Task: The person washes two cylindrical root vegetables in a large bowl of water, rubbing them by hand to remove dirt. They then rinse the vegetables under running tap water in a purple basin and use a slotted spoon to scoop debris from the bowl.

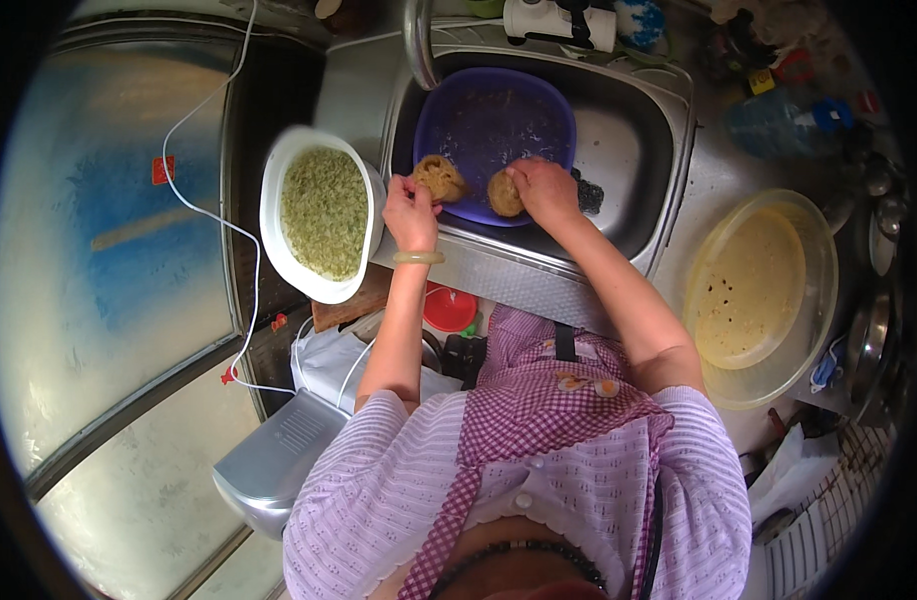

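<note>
My left hand (412,212), with a pale bangle at the wrist, pinches a brown, hollow-looking spongy piece (437,178) over the near left rim of a purple basin (496,90). In my right hand (548,191) is a second brown rounded piece (506,194), held above the basin's near right part. The basin stands in a stainless steel sink (616,135) and holds water with small bits in it. Just right of my right hand a dark mesh-like thing (588,194) lies in the sink. What exactly the brown pieces are, I cannot tell.
Left of the sink stands a white tub (271,217) of chopped green stuff. A curved faucet (419,45) reaches over the sink. On the right are a translucent basin (822,300) with yellowish liquid and a plastic bottle (773,124). A white cable (203,206) hangs at the left.
</note>
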